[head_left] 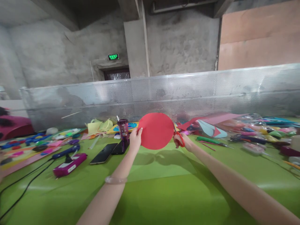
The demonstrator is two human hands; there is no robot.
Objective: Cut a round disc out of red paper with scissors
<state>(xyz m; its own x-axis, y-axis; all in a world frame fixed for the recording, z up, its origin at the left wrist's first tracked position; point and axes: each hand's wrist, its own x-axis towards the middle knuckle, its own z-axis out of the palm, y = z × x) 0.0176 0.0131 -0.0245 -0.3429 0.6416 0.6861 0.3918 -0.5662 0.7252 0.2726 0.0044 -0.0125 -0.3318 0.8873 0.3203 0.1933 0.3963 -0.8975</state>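
A round red paper disc (156,131) is held up above the table, facing me. My left hand (135,137) pinches its left edge, with the thumb on the near side. Orange-handled scissors (181,140) are in my right hand (185,142), with the fingers closed about the handles. The dark scissor blades point up along the disc's right edge; whether they touch the paper I cannot tell. Below the disc, a light green sheet (161,167) lies on the green table (164,200).
A purple cup with a straw (123,129) stands behind two dark phones (104,153). At left are a purple power strip (70,165) and a blue glue gun (66,152) with cords. Green-handled scissors (207,140) and craft bags lie right. A perforated metal panel (164,90) closes the back.
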